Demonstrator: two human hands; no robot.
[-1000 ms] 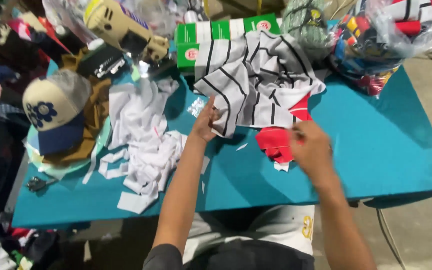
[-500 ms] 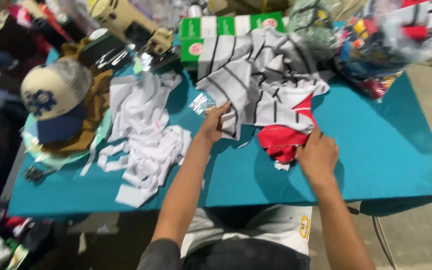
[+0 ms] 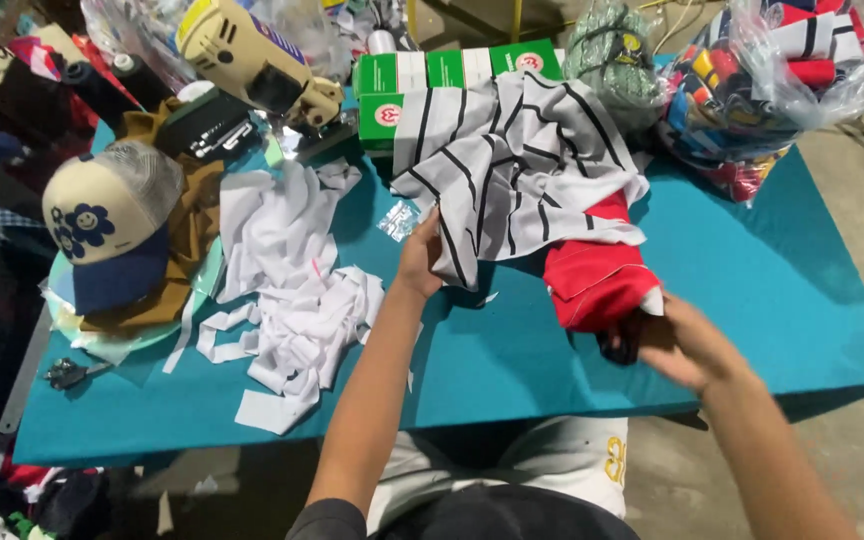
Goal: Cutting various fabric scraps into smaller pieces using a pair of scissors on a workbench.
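A white garment with thin black stripes (image 3: 512, 170) lies rumpled on the teal table (image 3: 772, 300). My left hand (image 3: 420, 258) grips its lower left edge. A red fabric piece (image 3: 592, 275) sticks out from under the striped cloth toward me. My right hand (image 3: 677, 340) is closed on the near end of that red piece, at the table's front edge, with something dark between the fingers.
A heap of white fabric scraps (image 3: 292, 290) lies left of my left arm. A cream and navy cap (image 3: 102, 230) rests on brown cloth at far left. Green boxes (image 3: 452, 75), a cream handheld machine (image 3: 252, 65) and plastic bags of clothes (image 3: 782, 80) line the back. Scissors (image 3: 67, 373) lie at the front left.
My right hand has slid toward me and to the right, drawing the red piece out from under the striped garment. My left hand stays on the striped edge.
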